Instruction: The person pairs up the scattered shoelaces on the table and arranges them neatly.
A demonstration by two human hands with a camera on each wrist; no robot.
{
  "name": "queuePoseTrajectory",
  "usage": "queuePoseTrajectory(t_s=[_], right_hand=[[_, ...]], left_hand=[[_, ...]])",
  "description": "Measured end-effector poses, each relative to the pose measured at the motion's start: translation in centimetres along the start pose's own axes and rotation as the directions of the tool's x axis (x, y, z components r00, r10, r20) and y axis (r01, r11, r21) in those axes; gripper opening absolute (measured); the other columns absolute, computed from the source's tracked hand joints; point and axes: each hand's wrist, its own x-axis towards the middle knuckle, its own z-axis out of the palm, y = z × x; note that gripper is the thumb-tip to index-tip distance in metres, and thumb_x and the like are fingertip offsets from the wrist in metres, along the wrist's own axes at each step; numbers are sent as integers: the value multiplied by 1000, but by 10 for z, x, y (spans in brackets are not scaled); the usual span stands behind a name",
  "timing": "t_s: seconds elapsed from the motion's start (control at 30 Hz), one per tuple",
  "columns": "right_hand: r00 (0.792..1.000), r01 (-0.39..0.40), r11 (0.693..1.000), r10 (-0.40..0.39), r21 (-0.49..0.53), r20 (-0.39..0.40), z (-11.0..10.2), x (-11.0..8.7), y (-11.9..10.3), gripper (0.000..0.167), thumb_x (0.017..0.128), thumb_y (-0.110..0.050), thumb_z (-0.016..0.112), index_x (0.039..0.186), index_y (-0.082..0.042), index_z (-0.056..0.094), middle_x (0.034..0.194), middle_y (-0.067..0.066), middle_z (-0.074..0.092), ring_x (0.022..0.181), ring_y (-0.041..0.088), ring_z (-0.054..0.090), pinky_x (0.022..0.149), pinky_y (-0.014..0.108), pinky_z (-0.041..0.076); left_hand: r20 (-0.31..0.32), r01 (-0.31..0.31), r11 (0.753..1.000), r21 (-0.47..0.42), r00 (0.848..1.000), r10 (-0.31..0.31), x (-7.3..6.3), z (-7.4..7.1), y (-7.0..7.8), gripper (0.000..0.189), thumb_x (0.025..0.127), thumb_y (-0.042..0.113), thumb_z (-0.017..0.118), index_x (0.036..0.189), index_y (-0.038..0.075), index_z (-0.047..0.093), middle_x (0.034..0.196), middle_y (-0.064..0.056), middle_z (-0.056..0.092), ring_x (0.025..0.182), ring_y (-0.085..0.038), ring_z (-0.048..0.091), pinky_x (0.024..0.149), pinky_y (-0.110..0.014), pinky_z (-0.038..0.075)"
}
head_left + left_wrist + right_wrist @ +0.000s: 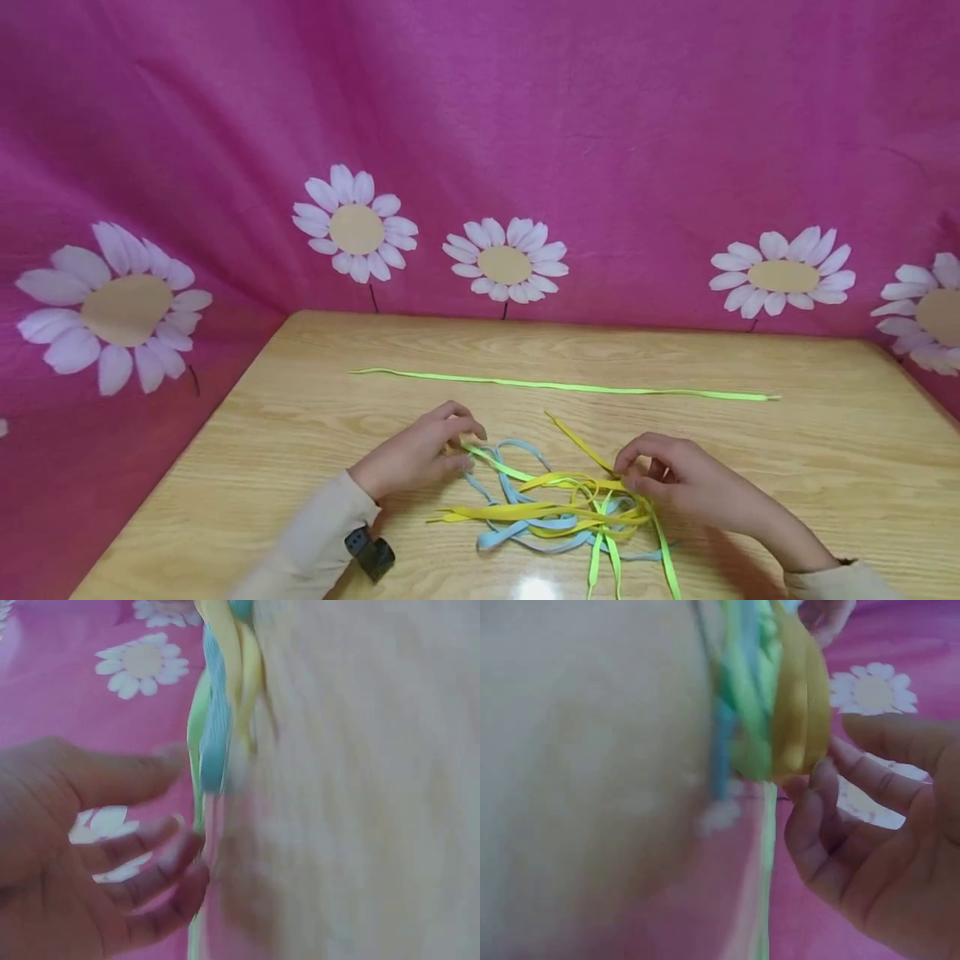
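A tangle of flat shoelaces lies on the wooden table: yellow laces [510, 510], light blue laces [498, 537] and neon green laces [613, 554]. My left hand [423, 450] is at the pile's left side, by the end of a green lace [480, 452]. The left wrist view shows a gap between its thumb [135, 776] and bent fingers. My right hand [686, 479] is at the pile's right side, its fingertips at the yellow laces. In the right wrist view its fingers are loosely bent beside the yellow lace [802, 697], thumb apart from them.
A single neon green lace [555, 385] lies stretched out straight across the table [300, 400], beyond the pile. Behind the table hangs a pink cloth [600, 125] printed with daisies. A black strap device [370, 554] is on the left sleeve.
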Motion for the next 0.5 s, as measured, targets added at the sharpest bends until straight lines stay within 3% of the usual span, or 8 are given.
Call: queuePoseTrajectory(t_s=[0.13, 0.27, 0.37, 0.5], right_hand=[[999, -40, 999, 40, 25, 31, 9, -2, 1, 7, 96, -12, 60, 103, -14, 63, 85, -5, 61, 59, -1, 42, 51, 22, 40], [995, -94, 995, 93, 38, 27, 11, 0, -3, 6, 97, -15, 59, 100, -15, 63, 88, -4, 64, 65, 1, 50, 57, 23, 44], [996, -83, 992, 79, 90, 46, 11, 1, -5, 9, 98, -10, 55, 100, -13, 63, 83, -6, 60, 69, 2, 50, 58, 23, 44], [991, -82, 981, 62, 176, 118, 13, -1, -6, 13, 99, -5, 51, 107, -9, 61, 72, -9, 51, 60, -1, 43, 50, 22, 40]], left_hand=[[40, 8, 999, -52, 999, -6, 2, 8, 0, 21, 92, 7, 65, 113, 7, 66, 111, -3, 57, 95, -19, 61, 80, -27, 50], [36, -14, 999, -32, 999, 15, 3, 9, -2, 17, 90, 5, 66, 107, 7, 68, 101, -1, 61, 86, -12, 58, 76, -25, 49], [33, -24, 1000, -17, 999, 25, 3, 8, -3, 17, 90, 4, 67, 106, 7, 68, 99, 0, 62, 83, -9, 56, 75, -24, 48], [26, -50, 999, -14, 998, 51, 2, 8, -5, 14, 89, 5, 68, 103, 8, 69, 94, 1, 63, 80, -6, 55, 73, -23, 48]])
